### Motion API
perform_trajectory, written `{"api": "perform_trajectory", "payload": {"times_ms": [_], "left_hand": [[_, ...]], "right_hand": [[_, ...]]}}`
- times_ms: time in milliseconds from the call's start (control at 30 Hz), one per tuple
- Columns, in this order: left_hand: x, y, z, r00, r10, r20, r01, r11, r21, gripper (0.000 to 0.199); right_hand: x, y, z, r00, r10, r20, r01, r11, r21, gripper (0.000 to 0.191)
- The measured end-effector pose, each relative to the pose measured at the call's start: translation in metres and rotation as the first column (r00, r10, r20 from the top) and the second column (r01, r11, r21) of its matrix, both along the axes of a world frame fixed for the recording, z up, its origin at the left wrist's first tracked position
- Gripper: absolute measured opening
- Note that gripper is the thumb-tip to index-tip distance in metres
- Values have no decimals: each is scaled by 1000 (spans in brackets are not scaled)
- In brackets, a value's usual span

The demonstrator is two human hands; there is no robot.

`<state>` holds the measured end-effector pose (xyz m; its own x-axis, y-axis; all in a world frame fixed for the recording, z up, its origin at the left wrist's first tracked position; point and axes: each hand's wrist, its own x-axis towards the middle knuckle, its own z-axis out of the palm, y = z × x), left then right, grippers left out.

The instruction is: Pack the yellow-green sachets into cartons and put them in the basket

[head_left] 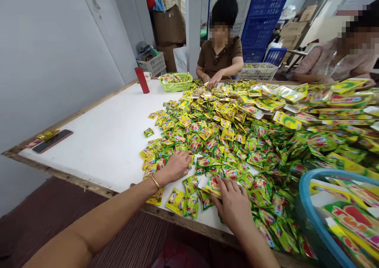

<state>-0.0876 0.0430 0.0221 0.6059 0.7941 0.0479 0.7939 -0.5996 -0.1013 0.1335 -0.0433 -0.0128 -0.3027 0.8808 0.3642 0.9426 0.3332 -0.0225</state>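
Note:
My right hand [233,201] grips a small printed carton [212,186] low over the table, its white end flap open toward the left. Just left of it, my left hand [177,166], with a gold bracelet at the wrist, reaches onto the sachets with fingers bent down and together. Whatever lies under those fingertips is hidden. Small yellow sachets [176,201] and green sachets [191,207] lie flat between my forearms. Beyond my hands spreads a large heap of green and yellow sachets [211,143].
At my right stands a blue basket [304,197] full of cartons. More flat cartons [340,102] pile up at the far right. A green basket [177,86], a red box [142,80] and a dark flat object [53,141] rest on the white table [103,141]. Two people sit opposite.

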Motion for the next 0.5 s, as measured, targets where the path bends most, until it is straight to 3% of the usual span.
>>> {"api": "perform_trajectory", "payload": {"times_ms": [100,167,200,233,300,333,400,433,500], "left_hand": [[-3,-4,-4,998,-19,66,18,1000,21,21],[-7,-4,-3,968,66,242,-70,998,7,18],[-9,-3,-1,916,150,372,-152,988,-24,17],[-10,-3,2,822,257,508,-246,965,-90,14],[-11,-6,9,509,473,719,-345,878,-333,8],[-10,-9,13,324,568,757,-300,820,-487,9],[-3,-18,19,26,734,678,-46,679,-733,14],[2,-23,21,-55,802,595,101,598,-795,15],[14,-32,22,-89,884,459,292,464,-837,18]], "right_hand": [[-1,-2,10,998,1,67,8,990,-142,53],[-1,-3,12,996,17,86,-4,988,-155,58],[-2,-4,12,996,19,83,-7,990,-141,58],[-3,-4,11,997,16,74,-7,993,-118,59],[-6,-4,11,999,5,38,-3,998,-55,59],[-7,-3,10,1000,4,18,-3,1000,-28,60],[-11,-3,9,1000,11,-17,-11,1000,-3,58],[-13,-2,9,999,17,-36,-17,1000,-2,57],[-17,-1,7,997,15,-78,-16,1000,-9,53]]}}
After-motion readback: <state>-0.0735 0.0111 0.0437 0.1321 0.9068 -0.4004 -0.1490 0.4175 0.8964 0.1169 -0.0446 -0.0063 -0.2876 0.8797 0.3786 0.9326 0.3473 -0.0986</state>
